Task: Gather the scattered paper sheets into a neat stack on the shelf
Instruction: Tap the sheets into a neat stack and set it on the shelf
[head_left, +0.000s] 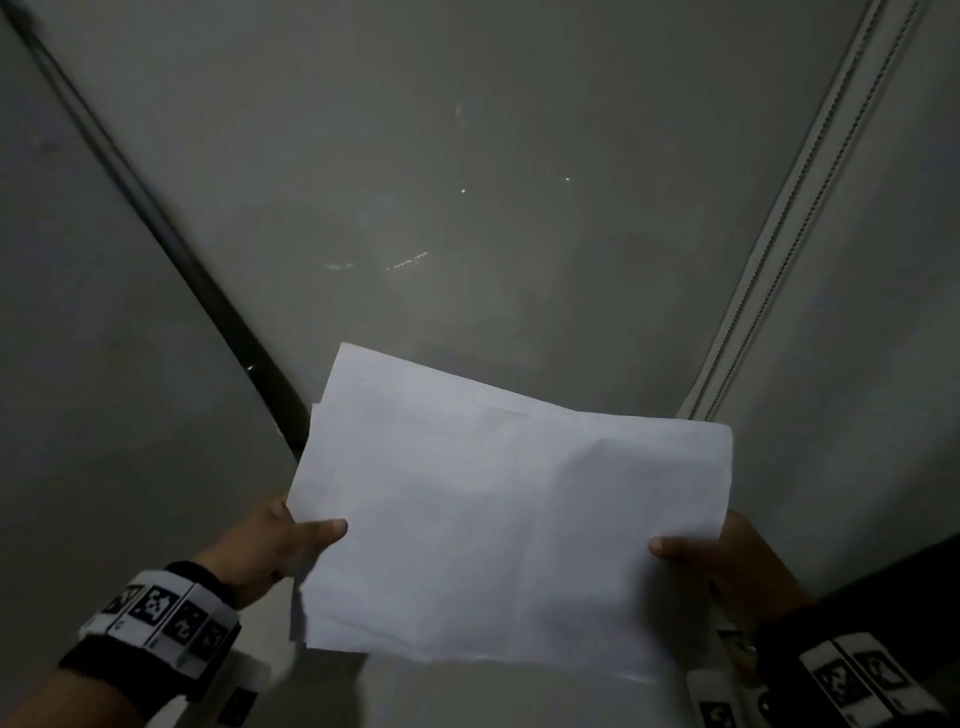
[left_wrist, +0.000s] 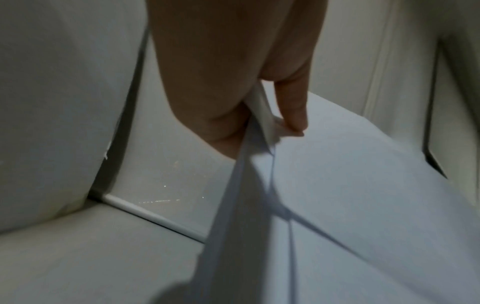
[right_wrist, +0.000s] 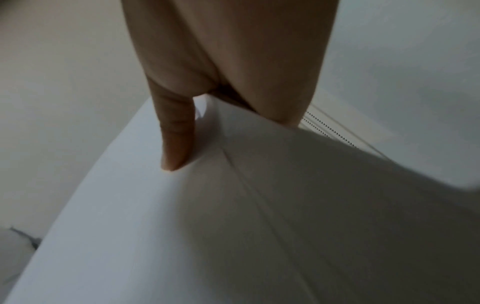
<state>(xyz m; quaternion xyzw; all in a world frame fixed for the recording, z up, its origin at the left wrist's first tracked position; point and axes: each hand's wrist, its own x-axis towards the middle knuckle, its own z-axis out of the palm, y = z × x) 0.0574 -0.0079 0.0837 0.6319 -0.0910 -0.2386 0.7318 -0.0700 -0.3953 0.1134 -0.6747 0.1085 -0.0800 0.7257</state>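
— Holding anything, were the hands?

— Both were. The left hand (head_left: 270, 551) pinched the left edge of a loose sheaf of plain white paper sheets (head_left: 509, 519), thumb lying on top and the other fingers hidden beneath. The right hand (head_left: 727, 566) gripped the right edge the same way, thumb over the top sheet, the rest out of sight under the paper.

— How tidy was the sheaf?

— Not square. Several sheets were offset, their corners fanning out at the upper left and along the near edge. From the left wrist view, the layered edges showed as separate thin lines running away from the thumb, and from the right wrist view the paper sheets (right_wrist: 259, 226) bent gently under the thumb's tip.

— Where was the paper?

— Raised in the air between the two hands, low in the head view, in front of a pale glossy grey surface (head_left: 467, 208) that carried faint light reflections. I could not tell whether that surface was the shelf. Nothing lay on it that I could make out.

— Anything else around?

— A dark narrow strip (head_left: 171, 234) ran diagonally on the left, and a white beaded cord (head_left: 800, 208) hung along a pale frame on the right. Black wristbands with white printed marker tags (head_left: 166, 618) sat on both wrists.
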